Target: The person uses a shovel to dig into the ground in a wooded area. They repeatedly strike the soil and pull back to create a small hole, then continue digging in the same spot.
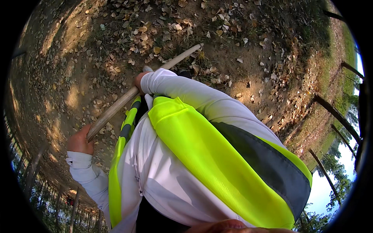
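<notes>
A long, pale wooden pole (112,110) slants from the lower left toward the upper middle, its far tip close to the leaf-covered ground. My left hand (81,140) is closed around its near end. Farther along, my right hand (138,82) grips the middle of the pole, partly covered by its white sleeve (171,83). Whether any tool head is fixed to the far tip, I cannot tell. A dark shape (185,73), perhaps a shoe, shows just past my right forearm.
Dry fallen leaves (145,37) lie scattered over brown soil (77,77). Slim tree trunks (336,112) rise at the right, and more trunks (74,209) at the lower left. My bright yellow vest (202,163) covers much of the lower view.
</notes>
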Tool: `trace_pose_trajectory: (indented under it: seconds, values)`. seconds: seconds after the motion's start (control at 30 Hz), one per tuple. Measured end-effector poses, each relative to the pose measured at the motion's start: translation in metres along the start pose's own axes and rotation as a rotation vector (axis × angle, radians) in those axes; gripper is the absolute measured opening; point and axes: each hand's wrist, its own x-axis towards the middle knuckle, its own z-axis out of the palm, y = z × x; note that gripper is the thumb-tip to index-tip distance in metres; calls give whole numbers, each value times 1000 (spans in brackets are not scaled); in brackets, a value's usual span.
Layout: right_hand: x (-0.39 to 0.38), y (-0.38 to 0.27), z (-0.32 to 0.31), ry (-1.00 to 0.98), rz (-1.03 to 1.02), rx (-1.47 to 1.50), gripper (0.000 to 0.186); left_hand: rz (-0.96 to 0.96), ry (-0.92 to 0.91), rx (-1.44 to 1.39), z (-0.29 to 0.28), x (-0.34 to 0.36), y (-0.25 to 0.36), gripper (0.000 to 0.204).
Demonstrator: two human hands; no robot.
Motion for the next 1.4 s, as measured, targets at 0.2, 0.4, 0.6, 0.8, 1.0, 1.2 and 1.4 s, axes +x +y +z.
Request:
trace_pose_trajectory:
  seconds: [0.2,0.4,0.6,0.8,1.0,1.2,1.4]
  values:
    - [-14,10,4,10,116,18,40,43,-79,-44,12,18,-3,34]
    - [-45,85,49,-187,296,-72,45,215,-151,11,66,62,41,28]
    - [-93,117,37,-328,331,-135,40,336,-178,45,89,94,72,22]
    - [-38,88,41,-215,243,-136,39,225,-58,37,72,64,47,26]
    - [-13,22,16,-51,92,-26,33,88,-8,93,34,18,8,28]
    - [-11,38,34,-28,193,-10,37,74,-69,109,29,30,16,25]
    - [-47,105,52,-206,356,-88,51,204,-107,120,75,70,62,24]
